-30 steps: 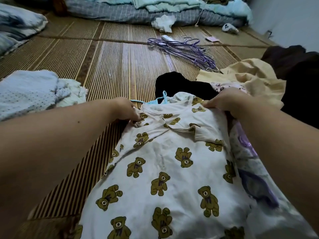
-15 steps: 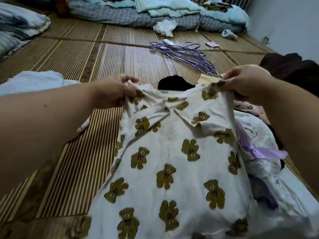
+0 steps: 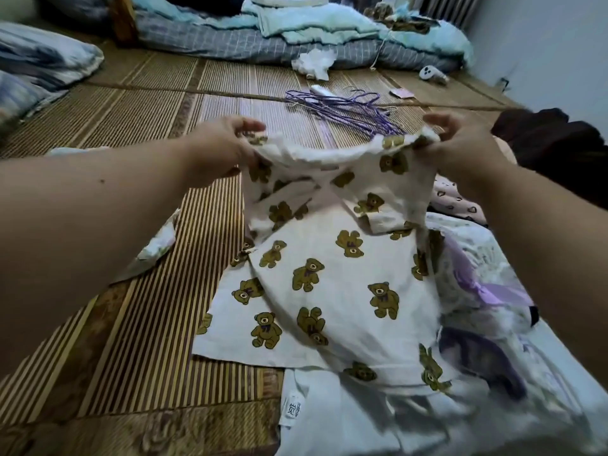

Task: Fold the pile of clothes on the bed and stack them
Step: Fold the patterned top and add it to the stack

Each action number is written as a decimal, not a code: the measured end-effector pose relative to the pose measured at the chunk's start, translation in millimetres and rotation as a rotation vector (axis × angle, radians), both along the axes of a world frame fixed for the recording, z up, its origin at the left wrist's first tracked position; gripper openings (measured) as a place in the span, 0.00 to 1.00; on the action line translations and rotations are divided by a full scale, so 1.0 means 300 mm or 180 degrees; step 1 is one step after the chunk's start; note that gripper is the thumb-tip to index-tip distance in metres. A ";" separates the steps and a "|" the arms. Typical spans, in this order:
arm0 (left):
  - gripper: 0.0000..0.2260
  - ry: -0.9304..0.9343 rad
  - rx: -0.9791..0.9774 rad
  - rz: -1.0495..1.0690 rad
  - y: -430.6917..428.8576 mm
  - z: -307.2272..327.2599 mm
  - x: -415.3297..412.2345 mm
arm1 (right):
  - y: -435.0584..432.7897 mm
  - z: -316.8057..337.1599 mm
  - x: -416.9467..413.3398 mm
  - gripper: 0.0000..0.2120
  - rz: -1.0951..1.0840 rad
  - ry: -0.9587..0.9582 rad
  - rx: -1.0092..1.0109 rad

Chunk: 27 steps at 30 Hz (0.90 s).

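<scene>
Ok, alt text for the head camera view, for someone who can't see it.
The left hand and right hand each pinch a top corner of a white bear-print garment, holding it up while its lower part lies on other clothes and a striped bamboo mat. Purple hangers lie beyond it.

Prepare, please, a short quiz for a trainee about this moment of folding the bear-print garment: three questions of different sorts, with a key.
1. True or false: the left hand and the right hand both grip the top edge of the bear-print garment.
2. Which lies on the woven mat beyond the garment? A) purple hangers B) a laptop C) a pair of shoes
3. Fill in: the garment's top edge is held ____ the mat, not flat on it.
Key: 1 true; 2 A; 3 above.
</scene>
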<state>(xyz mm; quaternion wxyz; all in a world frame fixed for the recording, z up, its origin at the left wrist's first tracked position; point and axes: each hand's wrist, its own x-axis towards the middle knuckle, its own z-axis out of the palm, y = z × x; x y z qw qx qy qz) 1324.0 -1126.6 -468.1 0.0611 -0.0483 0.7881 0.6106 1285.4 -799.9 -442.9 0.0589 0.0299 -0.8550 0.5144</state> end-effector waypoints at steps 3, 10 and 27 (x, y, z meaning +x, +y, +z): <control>0.20 -0.0258 -0.0321 -0.0365 -0.014 -0.045 0.068 | 0.052 -0.019 0.100 0.27 0.0256 -0.0132 0.0006; 0.07 -0.0318 -0.1868 -0.1353 -0.045 -0.064 0.219 | 0.180 0.051 0.340 0.15 0.1381 -0.0559 0.0594; 0.11 -0.0410 -0.2678 -0.0535 0.082 -0.213 0.237 | 0.098 -0.110 0.340 0.16 0.0374 -0.0632 0.1983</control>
